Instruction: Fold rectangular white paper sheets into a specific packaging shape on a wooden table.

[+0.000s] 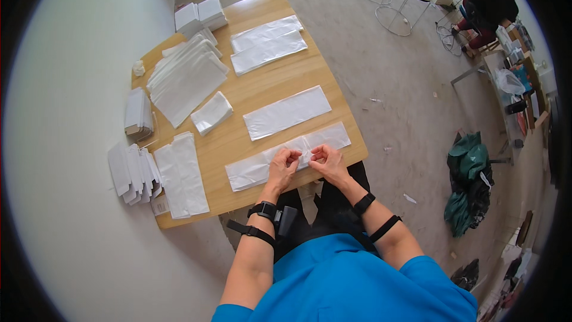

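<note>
A long folded strip of thin white paper (250, 171) lies along the near edge of the wooden table (280, 86). Over its middle, my left hand (284, 167) has thumb and fingers pinched together on the strip. Close to its right, my right hand (329, 162) pinches the same paper, and the sheet puckers between the two hands. Just beyond lies a second folded white strip (287, 112), untouched. Farther back are two overlapping white sheets (269, 50).
Fanned white sheets (187, 77), a small folded white bundle (213, 113) and flat white sheets (182, 173) cover the table's left. White boxes (139, 113) stand along the wall side. A person (491, 6) sits at the far right, and green bags (465, 179) lie on the floor.
</note>
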Action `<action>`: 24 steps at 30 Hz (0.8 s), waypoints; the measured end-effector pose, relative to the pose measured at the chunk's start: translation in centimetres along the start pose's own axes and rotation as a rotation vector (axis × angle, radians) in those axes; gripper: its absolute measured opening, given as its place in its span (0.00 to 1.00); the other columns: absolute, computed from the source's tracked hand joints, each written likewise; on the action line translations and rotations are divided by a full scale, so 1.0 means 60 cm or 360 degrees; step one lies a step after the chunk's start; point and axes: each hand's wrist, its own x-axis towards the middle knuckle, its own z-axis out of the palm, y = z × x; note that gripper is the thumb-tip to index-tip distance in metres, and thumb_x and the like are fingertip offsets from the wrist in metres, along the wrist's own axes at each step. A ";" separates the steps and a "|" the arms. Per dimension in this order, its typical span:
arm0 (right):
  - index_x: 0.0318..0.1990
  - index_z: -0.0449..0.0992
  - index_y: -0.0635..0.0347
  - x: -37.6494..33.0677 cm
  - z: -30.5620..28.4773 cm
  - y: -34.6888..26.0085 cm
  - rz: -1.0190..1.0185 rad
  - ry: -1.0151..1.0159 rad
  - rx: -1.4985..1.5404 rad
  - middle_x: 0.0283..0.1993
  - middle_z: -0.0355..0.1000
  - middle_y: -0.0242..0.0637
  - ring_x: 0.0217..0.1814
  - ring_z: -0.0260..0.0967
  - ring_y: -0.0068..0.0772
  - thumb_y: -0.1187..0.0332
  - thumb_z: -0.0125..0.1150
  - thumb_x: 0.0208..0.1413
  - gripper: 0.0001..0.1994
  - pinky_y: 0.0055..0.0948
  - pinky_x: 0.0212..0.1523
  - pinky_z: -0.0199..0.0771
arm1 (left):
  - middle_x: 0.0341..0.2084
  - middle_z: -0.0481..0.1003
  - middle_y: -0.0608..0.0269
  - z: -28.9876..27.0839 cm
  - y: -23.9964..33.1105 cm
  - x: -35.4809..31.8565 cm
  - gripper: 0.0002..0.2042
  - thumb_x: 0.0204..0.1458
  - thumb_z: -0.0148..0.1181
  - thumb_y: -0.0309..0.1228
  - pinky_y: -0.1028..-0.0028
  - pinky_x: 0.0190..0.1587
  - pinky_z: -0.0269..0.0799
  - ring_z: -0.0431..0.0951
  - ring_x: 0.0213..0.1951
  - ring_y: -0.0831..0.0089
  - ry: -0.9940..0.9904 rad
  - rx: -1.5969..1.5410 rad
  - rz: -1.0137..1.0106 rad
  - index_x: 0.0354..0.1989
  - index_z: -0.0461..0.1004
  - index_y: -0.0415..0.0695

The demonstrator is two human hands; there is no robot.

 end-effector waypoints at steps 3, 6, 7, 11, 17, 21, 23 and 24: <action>0.42 0.73 0.65 -0.007 0.011 0.000 -0.0016 0.0089 0.0016 0.31 0.76 0.33 0.31 0.71 0.19 0.72 0.67 0.46 0.15 0.20 0.34 0.72 | 0.33 0.71 0.65 -0.004 0.008 -0.001 0.09 0.47 0.64 0.27 0.77 0.41 0.69 0.71 0.36 0.75 -0.0082 0.0117 0.0072 0.38 0.77 0.42; 0.40 0.73 0.64 -0.013 0.022 -0.010 -0.0054 0.0151 0.0101 0.31 0.77 0.38 0.33 0.76 0.29 0.73 0.64 0.47 0.12 0.25 0.36 0.75 | 0.35 0.71 0.65 -0.007 0.014 -0.003 0.11 0.45 0.66 0.29 0.76 0.42 0.69 0.71 0.37 0.75 -0.0123 0.0165 0.0094 0.38 0.78 0.42; 0.40 0.73 0.64 -0.015 0.025 -0.014 -0.0054 0.0150 0.0104 0.31 0.77 0.38 0.33 0.76 0.29 0.73 0.64 0.47 0.12 0.25 0.36 0.75 | 0.35 0.71 0.65 -0.008 0.013 -0.003 0.11 0.45 0.66 0.29 0.76 0.42 0.69 0.71 0.37 0.75 -0.0122 0.0168 0.0093 0.38 0.78 0.42; 0.41 0.73 0.63 -0.020 0.032 -0.031 -0.0124 0.0214 0.0016 0.30 0.77 0.39 0.31 0.75 0.29 0.73 0.63 0.49 0.11 0.27 0.32 0.74 | 0.33 0.72 0.66 -0.008 0.008 -0.004 0.09 0.46 0.66 0.30 0.77 0.40 0.69 0.71 0.34 0.76 -0.0080 0.0138 0.0076 0.36 0.78 0.42; 0.41 0.73 0.61 -0.022 0.034 -0.042 -0.0164 0.0309 -0.0104 0.28 0.76 0.40 0.26 0.74 0.35 0.73 0.62 0.49 0.11 0.31 0.28 0.72 | 0.31 0.72 0.66 -0.003 0.004 -0.006 0.05 0.50 0.64 0.28 0.79 0.36 0.68 0.71 0.30 0.78 -0.0020 -0.0027 0.0037 0.33 0.78 0.41; 0.42 0.73 0.63 -0.022 0.039 -0.034 -0.0189 0.0360 -0.0193 0.27 0.76 0.38 0.24 0.72 0.27 0.75 0.61 0.48 0.12 0.27 0.27 0.71 | 0.28 0.71 0.70 -0.003 -0.003 -0.006 0.05 0.53 0.61 0.28 0.81 0.35 0.66 0.68 0.30 0.82 0.0041 -0.0049 0.0027 0.33 0.75 0.40; 0.42 0.73 0.63 -0.020 0.043 -0.020 -0.0202 0.0409 -0.0214 0.26 0.75 0.38 0.23 0.71 0.28 0.75 0.60 0.48 0.12 0.27 0.27 0.71 | 0.27 0.70 0.72 -0.003 -0.003 -0.005 0.05 0.53 0.60 0.29 0.81 0.35 0.66 0.68 0.29 0.83 0.0043 -0.0083 -0.0006 0.32 0.74 0.41; 0.42 0.73 0.63 -0.020 0.046 -0.019 -0.0219 0.0451 -0.0230 0.25 0.74 0.38 0.22 0.70 0.29 0.76 0.60 0.47 0.12 0.28 0.27 0.70 | 0.25 0.69 0.73 -0.005 -0.004 -0.005 0.05 0.54 0.59 0.29 0.81 0.34 0.65 0.67 0.29 0.83 0.0053 -0.0112 -0.0043 0.32 0.72 0.41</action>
